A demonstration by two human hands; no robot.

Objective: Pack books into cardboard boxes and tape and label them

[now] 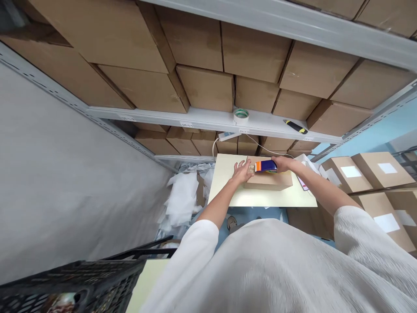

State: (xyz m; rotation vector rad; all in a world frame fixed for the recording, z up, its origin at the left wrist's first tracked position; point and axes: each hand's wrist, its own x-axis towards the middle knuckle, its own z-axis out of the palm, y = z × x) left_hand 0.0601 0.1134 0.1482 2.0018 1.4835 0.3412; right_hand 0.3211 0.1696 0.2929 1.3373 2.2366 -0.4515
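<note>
On a pale yellow tabletop lies a closed cardboard box [269, 181]. My right hand [282, 164] grips a blue and orange tape dispenser [266, 166], held over the top of the box. Its orange front end points left, close to my left hand. A bit of clear tape [251, 169] shows at the box's left end. My left hand [241, 171] rests against that same end with its fingers spread, and part of it touches the tape. The roll inside the dispenser is mostly hidden.
A shelf lip [208, 116] behind the table [224, 191] carries a tape roll [241, 116] and a utility knife [296, 127]. A power strip [229, 136] hangs below. Labelled cartons [350, 171] stand right, white packing sheets [182, 195] lie left, and a black crate [107, 282] sits lower left.
</note>
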